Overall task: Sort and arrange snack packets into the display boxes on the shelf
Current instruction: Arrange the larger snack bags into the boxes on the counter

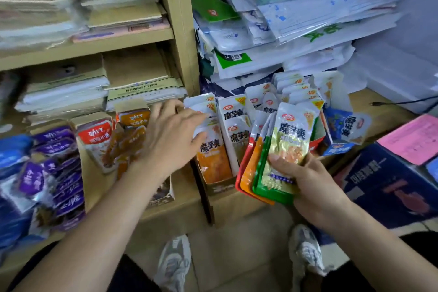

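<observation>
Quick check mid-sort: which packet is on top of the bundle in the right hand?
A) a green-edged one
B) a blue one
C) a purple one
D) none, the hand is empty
A: the right hand grips a fanned bundle of packets, and the green-edged packet lies on top, with orange and red edges showing beneath it.

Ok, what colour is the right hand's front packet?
The packet is pale green with a white top; the head view shows it.
</observation>
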A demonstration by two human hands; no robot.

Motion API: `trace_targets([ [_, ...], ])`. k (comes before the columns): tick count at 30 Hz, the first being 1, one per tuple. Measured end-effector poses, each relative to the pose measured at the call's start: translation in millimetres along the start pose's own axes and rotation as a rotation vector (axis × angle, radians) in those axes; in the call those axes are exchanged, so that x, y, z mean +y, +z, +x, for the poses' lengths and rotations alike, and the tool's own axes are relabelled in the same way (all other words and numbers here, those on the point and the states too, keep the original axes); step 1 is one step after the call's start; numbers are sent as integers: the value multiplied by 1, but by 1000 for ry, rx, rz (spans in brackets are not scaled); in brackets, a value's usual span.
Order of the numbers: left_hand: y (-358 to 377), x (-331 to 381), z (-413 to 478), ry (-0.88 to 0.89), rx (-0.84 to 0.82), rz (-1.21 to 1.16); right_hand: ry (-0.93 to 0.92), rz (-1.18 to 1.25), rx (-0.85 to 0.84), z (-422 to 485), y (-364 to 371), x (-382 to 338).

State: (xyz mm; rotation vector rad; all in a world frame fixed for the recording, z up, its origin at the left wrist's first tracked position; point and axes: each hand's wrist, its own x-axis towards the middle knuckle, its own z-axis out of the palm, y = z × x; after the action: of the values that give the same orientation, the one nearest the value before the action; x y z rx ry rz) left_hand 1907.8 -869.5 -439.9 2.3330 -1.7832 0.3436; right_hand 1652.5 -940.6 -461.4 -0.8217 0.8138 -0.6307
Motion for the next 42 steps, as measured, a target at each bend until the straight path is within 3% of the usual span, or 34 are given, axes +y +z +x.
trace_targets([
  [3, 12, 5, 2, 3, -10, 69, -26, -39, 57, 0, -4, -2],
  [8, 20, 7, 3, -47, 32, -20, -69, -110, 112, -5, -9, -1],
  [12, 14, 3, 1, -59, 84, -158, -70, -140, 120, -4, -8, 1],
  [15, 5, 2, -10, -50, 142, -402, -75, -137, 123, -4, -7, 1],
  [18, -3, 0, -22, -105, 302, -612, -76, -122, 129, -6, -5, 0],
  [24, -24, -10, -20, -247, 705, -764, -69, -108, 131, -10, -5, -1],
  [27, -32, -13, -16, -319, 790, -871, -69, -96, 127, -12, -5, -3],
  [31, -28, -22, -12, -335, 702, -977, -56, -80, 140, -13, -6, -6],
  [36, -25, -33, -6, -348, 475, -1378, -51, -59, 124, -12, -7, -8],
  [42, -28, -32, -12, -295, 266, -1456, -58, -51, 83, -13, -4, -10],
])
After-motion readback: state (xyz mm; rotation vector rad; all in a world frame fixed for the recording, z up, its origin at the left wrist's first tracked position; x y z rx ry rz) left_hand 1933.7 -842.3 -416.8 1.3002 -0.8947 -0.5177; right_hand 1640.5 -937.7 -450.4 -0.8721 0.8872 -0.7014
